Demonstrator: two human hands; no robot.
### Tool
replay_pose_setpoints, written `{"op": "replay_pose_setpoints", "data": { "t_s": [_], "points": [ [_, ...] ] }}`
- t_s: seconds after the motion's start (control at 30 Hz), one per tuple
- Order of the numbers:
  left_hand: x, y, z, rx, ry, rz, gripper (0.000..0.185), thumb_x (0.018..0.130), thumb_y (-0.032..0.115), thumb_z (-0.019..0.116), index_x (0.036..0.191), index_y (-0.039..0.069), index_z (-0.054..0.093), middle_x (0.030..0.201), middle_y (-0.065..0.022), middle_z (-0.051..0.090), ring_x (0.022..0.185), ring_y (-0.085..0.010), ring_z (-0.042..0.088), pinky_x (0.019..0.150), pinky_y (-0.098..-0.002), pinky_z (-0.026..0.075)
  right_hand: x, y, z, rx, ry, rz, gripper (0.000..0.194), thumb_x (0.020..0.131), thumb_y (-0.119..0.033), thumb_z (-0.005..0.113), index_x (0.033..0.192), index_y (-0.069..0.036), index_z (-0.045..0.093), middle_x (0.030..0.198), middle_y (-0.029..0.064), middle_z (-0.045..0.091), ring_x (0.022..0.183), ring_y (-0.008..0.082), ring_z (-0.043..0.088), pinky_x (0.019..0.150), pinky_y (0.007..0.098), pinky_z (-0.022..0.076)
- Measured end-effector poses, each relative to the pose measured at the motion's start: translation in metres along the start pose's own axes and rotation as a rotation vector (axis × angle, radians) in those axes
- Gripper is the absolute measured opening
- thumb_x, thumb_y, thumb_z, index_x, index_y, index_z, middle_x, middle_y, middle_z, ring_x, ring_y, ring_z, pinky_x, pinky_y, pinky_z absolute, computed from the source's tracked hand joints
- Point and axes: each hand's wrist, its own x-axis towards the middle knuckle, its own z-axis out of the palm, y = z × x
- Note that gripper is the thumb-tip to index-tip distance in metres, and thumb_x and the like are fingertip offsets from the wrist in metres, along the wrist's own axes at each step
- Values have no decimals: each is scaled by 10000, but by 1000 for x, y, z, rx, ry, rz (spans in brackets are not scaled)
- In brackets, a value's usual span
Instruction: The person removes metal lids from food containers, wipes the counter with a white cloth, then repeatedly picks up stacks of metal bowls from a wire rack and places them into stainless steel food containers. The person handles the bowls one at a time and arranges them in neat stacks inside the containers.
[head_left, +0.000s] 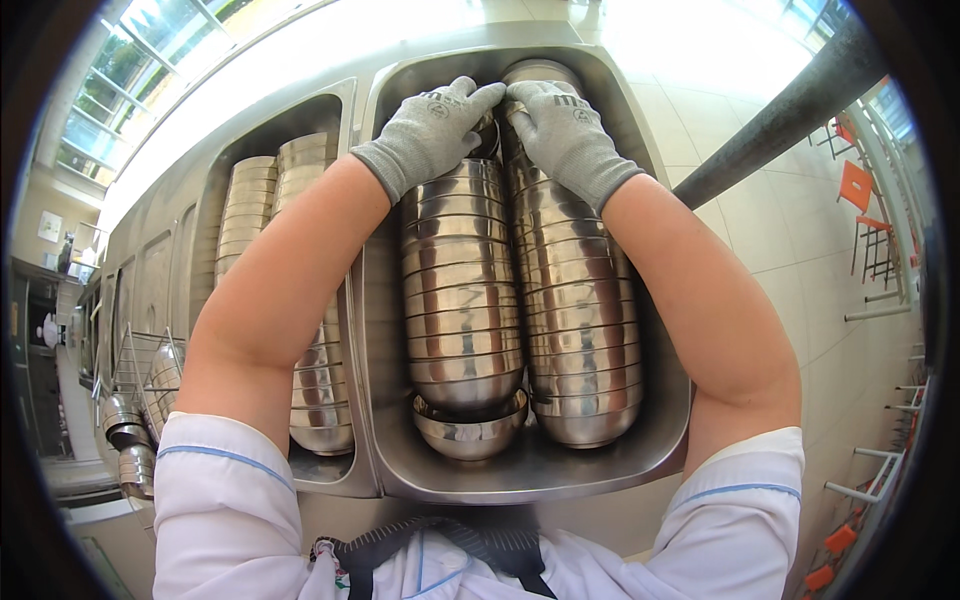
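Two long rows of nested stainless steel bowls lie on their sides in a steel sink basin (420, 480). My left hand (435, 131), in a grey knit glove, is at the far end of the left row of bowls (461, 300), close to a dark, partly hidden bowl (487, 139). Over the far end of the right row (581, 322) rests my right hand (562, 124), gloved alike. Its fingers lie along the bowls, near a rim (540, 69) at the back. The fingertips almost meet; the gloves hide their grip. One single bowl (471, 431) sits beneath the left row's near end.
A second basin (322, 469) on the left holds more stacked bowls (322, 375), partly behind my left arm. Further left, a wire rack (139, 352) carries metal bowls. A dark pole (780, 112) slants past the sink's right side. Orange stools (855, 186) stand on the tiled floor.
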Motion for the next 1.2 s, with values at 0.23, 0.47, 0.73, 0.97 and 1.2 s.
{"op": "replay_pose_setpoints", "data": {
  "t_s": [0.23,0.47,0.73,0.97,1.2],
  "points": [
    [-5,-23,-3,-405,-129,-90,721,825,107,658,1489,118,376,1201,-192,630,1128,-331,610,981,-410,500,38,-7,21,419,-19,186,459,968,-266,530,1340,3,545,1270,236,620,1222,339,574,1056,415,445],
    [-23,-41,-9,-130,-68,-89,470,857,153,649,1318,92,583,1209,-136,627,1126,-283,606,1007,-376,481,91,-12,51,77,-305,41,387,969,-290,545,1191,14,634,1135,221,670,1047,344,652,935,396,518],
    [-47,-56,-2,-31,48,-137,434,924,361,609,1289,125,614,1289,-84,605,1227,-292,554,1073,-435,409,143,-4,99,-745,-487,-407,159,866,-163,624,893,-118,774,875,108,746,850,271,725,778,374,572],
    [-55,-59,11,-149,219,-121,363,954,288,584,1254,90,632,1256,-116,630,1209,-329,558,1051,-419,431,136,-7,100,-380,-713,17,336,888,-266,582,1110,-56,722,1152,222,686,1035,362,674,860,441,536],
    [-44,-53,-1,-83,-11,-175,368,1025,326,427,1282,155,629,1197,-102,685,1176,-295,605,1116,-492,335,125,-15,75,-164,-921,235,434,959,-340,474,1221,-43,652,1218,164,663,1124,307,620,973,473,455]
  ]
}}
